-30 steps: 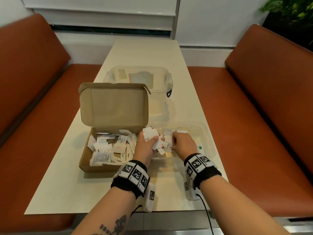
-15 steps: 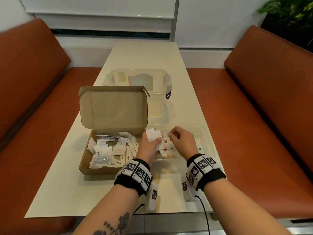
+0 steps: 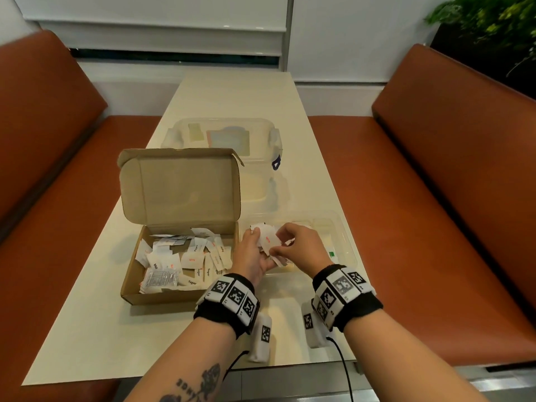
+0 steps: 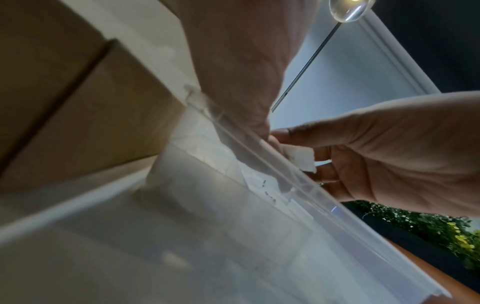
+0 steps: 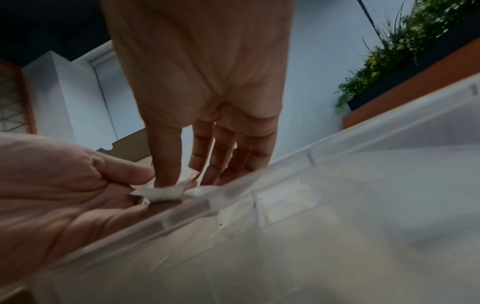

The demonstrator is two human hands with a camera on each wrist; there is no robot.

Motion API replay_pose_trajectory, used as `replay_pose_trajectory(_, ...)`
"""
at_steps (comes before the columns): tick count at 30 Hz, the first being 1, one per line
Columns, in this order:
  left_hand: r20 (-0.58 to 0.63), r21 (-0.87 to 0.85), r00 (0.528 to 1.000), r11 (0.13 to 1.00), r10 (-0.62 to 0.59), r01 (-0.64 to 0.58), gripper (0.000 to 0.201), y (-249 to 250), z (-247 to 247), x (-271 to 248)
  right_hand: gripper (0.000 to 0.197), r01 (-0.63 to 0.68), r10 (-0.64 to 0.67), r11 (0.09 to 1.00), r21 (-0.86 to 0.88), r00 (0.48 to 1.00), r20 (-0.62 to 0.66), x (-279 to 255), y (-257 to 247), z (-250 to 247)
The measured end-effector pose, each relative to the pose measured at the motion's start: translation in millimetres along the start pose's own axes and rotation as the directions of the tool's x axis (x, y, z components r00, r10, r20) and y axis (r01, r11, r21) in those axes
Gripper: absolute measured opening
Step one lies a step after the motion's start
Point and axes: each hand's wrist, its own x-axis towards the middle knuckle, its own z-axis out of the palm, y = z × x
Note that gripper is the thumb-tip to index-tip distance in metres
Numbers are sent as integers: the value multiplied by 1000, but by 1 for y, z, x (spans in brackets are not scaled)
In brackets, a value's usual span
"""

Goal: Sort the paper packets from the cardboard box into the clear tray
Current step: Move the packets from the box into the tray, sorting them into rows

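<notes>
Cream laminate table [image 3: 232,91] between two rust-brown benches [image 3: 435,175], white blinds behind. Left hand [image 3: 251,255] grips a bunch of paper packets [image 3: 266,236] above the clear tray [image 3: 346,239]; right hand [image 3: 298,245] pinches one. More packets fill the open cardboard box [image 3: 162,298].

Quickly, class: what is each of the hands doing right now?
Left hand: holds a bunch of paper packets over the clear tray.
Right hand: pinches one packet from that bunch.
</notes>
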Motion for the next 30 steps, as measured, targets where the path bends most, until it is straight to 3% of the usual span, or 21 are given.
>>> replay_pose_trajectory(4, 53, 48, 998, 999, 22, -25, 27, 0, -2, -1, 10, 16, -15, 999, 33, 999, -40, 3, 0, -2)
replay_pose_trajectory(8, 102, 1, 995, 1000, 22, -22, 18, 1, -3, -2, 13, -6, 16, 989, 146, 998, -64, 5, 1, -5)
replay_pose_trajectory(14, 104, 0, 994, 999, 34, -34, 25, 2, -3, -3, 14, -42, 46, 975, 217, 999, -12, 7, 3, -8)
replay_pose_trajectory(20, 122, 109, 991, 991, 58, -71, 29, -1, -2, -2, 37, -25, 35, 966, 258, 999, -34, 7, 5, -10)
replay_pose_trajectory(24, 128, 54, 991, 997, 48, -56, 23, 0, -3, -1, 15, -86, 87, 944, 319, 996, 11, 11, 8, -15)
replay_pose_trajectory(30, 85, 14, 993, 997, 79, -81, 18, -1, -3, 1, 10, -97, 117, 935, 343, 992, -40, 11, 9, -21)
